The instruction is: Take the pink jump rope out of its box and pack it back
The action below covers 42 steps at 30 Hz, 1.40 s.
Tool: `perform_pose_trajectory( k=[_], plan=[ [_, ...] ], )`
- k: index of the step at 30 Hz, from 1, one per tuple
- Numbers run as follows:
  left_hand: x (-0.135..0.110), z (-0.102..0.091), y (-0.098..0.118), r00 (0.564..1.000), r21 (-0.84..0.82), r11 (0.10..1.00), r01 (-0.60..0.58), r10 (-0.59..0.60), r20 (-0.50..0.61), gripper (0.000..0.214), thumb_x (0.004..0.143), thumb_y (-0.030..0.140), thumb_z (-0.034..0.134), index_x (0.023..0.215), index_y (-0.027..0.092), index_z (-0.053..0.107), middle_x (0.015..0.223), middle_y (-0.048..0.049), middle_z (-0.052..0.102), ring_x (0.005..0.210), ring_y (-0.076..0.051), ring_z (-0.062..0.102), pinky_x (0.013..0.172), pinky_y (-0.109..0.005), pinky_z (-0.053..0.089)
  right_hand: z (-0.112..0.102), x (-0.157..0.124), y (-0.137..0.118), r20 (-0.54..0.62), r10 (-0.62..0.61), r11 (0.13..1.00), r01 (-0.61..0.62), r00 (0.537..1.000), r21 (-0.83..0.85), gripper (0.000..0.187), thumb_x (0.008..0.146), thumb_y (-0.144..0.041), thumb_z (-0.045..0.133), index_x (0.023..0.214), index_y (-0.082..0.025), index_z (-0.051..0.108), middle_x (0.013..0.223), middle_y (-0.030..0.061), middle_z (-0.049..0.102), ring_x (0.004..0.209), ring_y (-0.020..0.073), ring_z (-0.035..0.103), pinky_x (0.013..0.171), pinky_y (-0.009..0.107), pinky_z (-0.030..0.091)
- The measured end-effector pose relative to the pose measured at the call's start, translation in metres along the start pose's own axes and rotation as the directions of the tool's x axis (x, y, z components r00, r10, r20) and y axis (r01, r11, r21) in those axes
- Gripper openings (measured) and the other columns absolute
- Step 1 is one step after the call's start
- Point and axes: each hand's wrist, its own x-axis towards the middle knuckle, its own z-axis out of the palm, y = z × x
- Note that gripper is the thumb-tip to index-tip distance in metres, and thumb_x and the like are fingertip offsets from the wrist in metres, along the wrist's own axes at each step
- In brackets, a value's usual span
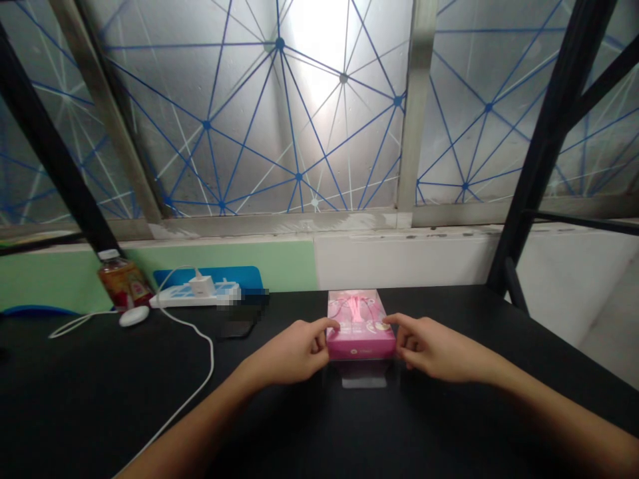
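Note:
A pink box [360, 349] with a printed top lies flat on the black table, pink cords or a ribbon-like pattern showing on its upper face. My left hand [302, 349] grips its left side, index finger on the top edge and thumb by the front corner. On the opposite side, my right hand [424, 346] holds the right edge in the same way, its other fingers curled. A pale, see-through strip [364, 380] shows just in front of the box; whether it is film or a reflection I cannot tell.
A black table [279, 432] reaches to the wall below a patterned window. To the left stand a drink bottle [122, 279], a white power strip [174, 295] with a charger, a white mouse-like object [134, 316], a dark phone [235, 328] and a white cable [212, 352]. Black posts rise at both sides.

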Motion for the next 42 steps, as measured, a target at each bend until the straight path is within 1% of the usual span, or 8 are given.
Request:
perform_pose_trajectory(
  k=[5, 9, 13, 16, 22, 30, 35, 42],
  plan=[
    [0.003, 0.004, -0.007, 0.997, 0.088, 0.996, 0.022, -0.015, -0.079, 0.025, 0.091, 0.029, 0.051, 0.114, 0.022, 0.059, 0.073, 0.0001, 0.067, 0.065, -0.016, 0.062, 0.059, -0.023, 0.039, 0.004, 0.007, -0.003, -0.182, -0.027, 0.917, -0.048, 0.983, -0.397, 0.031, 0.086, -0.03, 0.062, 0.115, -0.019, 0.058, 0.091, 0.0058, 0.064, 0.077, 0.0226, 0.062, 0.067, 0.035, 0.049],
    [0.004, 0.003, -0.007, 0.996, 0.135, 0.99, 0.032, -0.021, -0.083, 0.025, 0.091, 0.028, 0.05, 0.114, 0.023, 0.059, 0.073, -0.0004, 0.067, 0.066, -0.017, 0.062, 0.059, -0.022, 0.039, 0.008, 0.006, -0.013, -0.203, -0.204, 0.854, 0.072, 0.958, -0.516, 0.028, 0.086, -0.021, 0.059, 0.114, -0.015, 0.058, 0.122, 0.0156, 0.055, 0.104, 0.0278, 0.057, 0.083, 0.039, 0.051],
    [0.002, 0.002, -0.004, 0.997, 0.141, 0.99, 0.019, -0.008, -0.079, 0.026, 0.09, 0.026, 0.051, 0.114, 0.023, 0.059, 0.074, 0.0001, 0.067, 0.066, -0.017, 0.062, 0.059, -0.022, 0.039, 0.011, 0.004, -0.019, -0.068, -0.351, 0.799, 0.261, 0.934, -0.542, 0.025, 0.089, -0.009, 0.05, 0.108, -0.018, 0.063, 0.139, 0.0144, 0.047, 0.123, 0.0277, 0.048, 0.099, 0.043, 0.044],
    [0.002, 0.001, -0.004, 0.997, 0.137, 0.99, 0.017, -0.007, -0.073, 0.026, 0.09, 0.026, 0.05, 0.115, 0.023, 0.059, 0.075, -0.0003, 0.067, 0.066, -0.017, 0.062, 0.059, -0.022, 0.039, 0.012, 0.003, -0.019, -0.002, -0.323, 0.807, 0.274, 0.946, -0.524, 0.017, 0.091, -0.022, 0.056, 0.104, -0.021, 0.067, 0.142, 0.0128, 0.047, 0.129, 0.0308, 0.045, 0.104, 0.05, 0.039],
    [0.001, -0.001, -0.005, 0.997, 0.151, 0.988, 0.016, -0.004, -0.076, 0.027, 0.09, 0.027, 0.051, 0.115, 0.023, 0.059, 0.075, -0.0004, 0.068, 0.067, -0.017, 0.063, 0.059, -0.022, 0.039, 0.014, 0.005, -0.019, 0.048, -0.289, 0.824, 0.275, 0.956, -0.496, 0.045, 0.078, -0.044, 0.074, 0.115, -0.018, 0.065, 0.144, 0.0174, 0.045, 0.134, 0.0356, 0.039, 0.11, 0.053, 0.033],
    [0.002, 0.002, 0.004, 0.997, 0.193, 0.981, -0.005, 0.021, -0.077, 0.024, 0.093, 0.034, 0.052, 0.112, 0.024, 0.062, 0.073, 0.0001, 0.067, 0.066, -0.017, 0.062, 0.062, -0.024, 0.04, 0.013, 0.006, -0.013, -0.13, -0.293, 0.904, 0.23, 0.947, -0.361, 0.016, 0.09, -0.016, 0.052, 0.105, -0.018, 0.057, 0.109, 0.0105, 0.062, 0.103, 0.0226, 0.058, 0.088, 0.038, 0.052],
    [0.001, 0.002, 0.013, 0.983, 0.28, 0.96, -0.021, 0.071, -0.168, 0.023, 0.088, 0.04, 0.06, 0.104, 0.023, 0.064, 0.098, -0.0049, 0.062, 0.084, -0.02, 0.062, 0.075, -0.029, 0.046, 0.009, 0.005, -0.009, -0.217, -0.298, 0.908, 0.206, 0.929, -0.364, 0.028, 0.089, -0.018, 0.055, 0.117, -0.021, 0.055, 0.126, 0.0128, 0.054, 0.116, 0.0259, 0.052, 0.096, 0.044, 0.048],
    [0.001, 0.006, 0.006, 0.969, 0.166, 0.984, -0.06, 0.097, -0.226, 0.019, 0.088, 0.031, 0.061, 0.105, 0.022, 0.061, 0.143, -0.0105, 0.044, 0.123, -0.028, 0.051, 0.104, -0.04, 0.042, 0.011, 0.009, -0.02, -0.189, -0.315, 0.814, 0.163, 0.93, -0.558, 0.022, 0.092, -0.019, 0.05, 0.112, -0.018, 0.058, 0.125, 0.0169, 0.055, 0.116, 0.0309, 0.051, 0.094, 0.049, 0.048]
  ],
)
